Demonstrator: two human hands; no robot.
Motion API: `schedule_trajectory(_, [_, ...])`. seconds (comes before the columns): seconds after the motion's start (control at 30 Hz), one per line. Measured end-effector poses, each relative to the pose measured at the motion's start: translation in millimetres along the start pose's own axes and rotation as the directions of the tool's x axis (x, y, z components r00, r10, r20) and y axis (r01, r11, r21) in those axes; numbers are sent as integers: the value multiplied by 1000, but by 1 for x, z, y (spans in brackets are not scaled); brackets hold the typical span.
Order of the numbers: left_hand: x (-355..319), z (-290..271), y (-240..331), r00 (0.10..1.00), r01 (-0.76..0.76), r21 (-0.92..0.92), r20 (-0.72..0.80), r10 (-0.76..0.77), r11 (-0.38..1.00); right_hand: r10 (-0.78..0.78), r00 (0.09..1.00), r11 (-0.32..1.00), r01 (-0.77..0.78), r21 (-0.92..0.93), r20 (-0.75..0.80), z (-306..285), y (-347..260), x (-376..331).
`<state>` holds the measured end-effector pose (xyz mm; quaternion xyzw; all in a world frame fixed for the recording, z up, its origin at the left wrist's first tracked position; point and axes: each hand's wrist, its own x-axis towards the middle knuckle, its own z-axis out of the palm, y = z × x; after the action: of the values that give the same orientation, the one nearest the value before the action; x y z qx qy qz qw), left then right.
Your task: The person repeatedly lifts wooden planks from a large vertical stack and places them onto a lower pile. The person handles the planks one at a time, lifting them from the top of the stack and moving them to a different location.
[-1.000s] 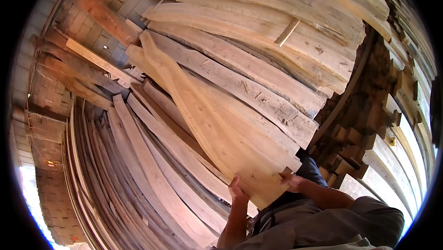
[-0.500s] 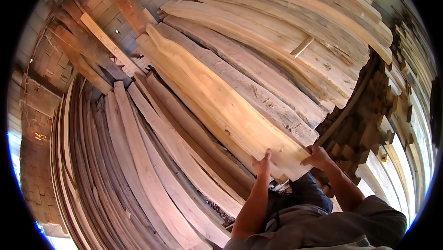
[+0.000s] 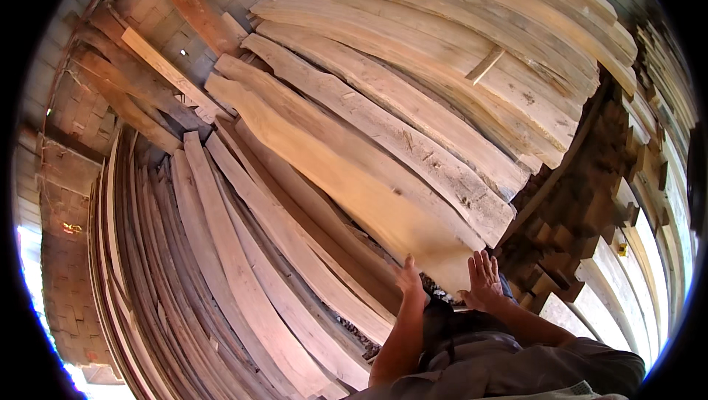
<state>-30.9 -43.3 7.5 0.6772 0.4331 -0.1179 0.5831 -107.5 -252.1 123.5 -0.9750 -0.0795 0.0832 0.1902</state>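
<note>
- Two hands press on the near end of one pale plank that leans on a stack of boards.
- Left hand: set against the plank's lower left edge, fingers together and pointing up; its grip looks flat on the wood rather than wrapped, though the far side is hidden.
- Right hand: fingers spread wide, palm flat on the plank's bottom end, nothing pinched.
- Plank: long, with a wavy raw edge, running from the hands up and left toward a brick wall; it lies on top of other rough planks, touching them along its length.
- Left of it, many thin curved slats stand leaning side by side.
- Right of the hands, a dark pile of short wood blocks sits close by, with more pale boards beyond.
- Both forearms come up from the lower edge, above a grey garment.
</note>
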Motion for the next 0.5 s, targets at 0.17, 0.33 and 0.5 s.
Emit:
schedule_trajectory(0.17, [44,39,-35,956,-83,-74,-288,59,994,-212,970,963,186,-195,-121,10,-47,10])
schedule_trajectory(0.33, [45,37,-21,978,1,58,-208,11,998,-270,962,959,266,-95,-43,-2,-65,28])
schedule_trajectory(0.5, [13,43,0,916,319,-577,-17,-402,752,-155,979,983,167,-82,130,-7,-51,22])
